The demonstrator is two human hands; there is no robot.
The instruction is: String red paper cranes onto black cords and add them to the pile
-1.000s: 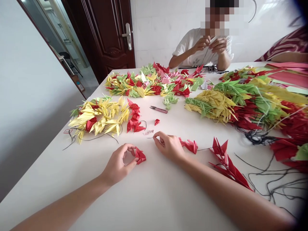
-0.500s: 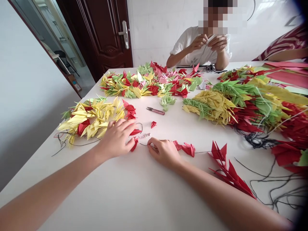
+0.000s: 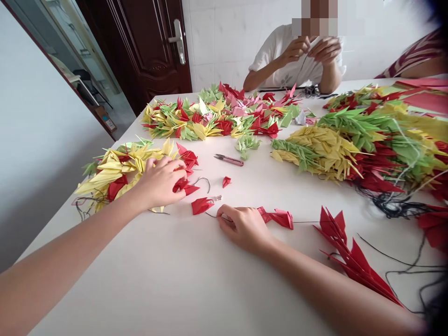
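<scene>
My left hand (image 3: 161,183) is at the right edge of a yellow paper garland (image 3: 131,161), its fingers curled around a red folded paper piece (image 3: 179,185). On the white table (image 3: 175,266), my right hand (image 3: 247,228) rests with thumb and forefinger pinched on a dark thread (image 3: 210,215). Just left of it lies a loose red piece (image 3: 202,205). Beyond its knuckles, red pieces (image 3: 282,218) sit on the thread, which runs right to a red folded paper cluster (image 3: 345,247).
Small pink-handled snips (image 3: 229,160) lie mid-table. Multicoloured paper piles (image 3: 210,116) stretch along the back, with larger bundles (image 3: 322,149) at the right. Black cords (image 3: 392,205) tangle nearby. Across the table, a person in white (image 3: 276,56) handles thread; a patterned sleeve (image 3: 416,56) shows at right.
My left hand has moved left and up from the loose red piece, its fingers now curled on another red piece. My right hand keeps its pinch. The camera view has shifted slightly.
</scene>
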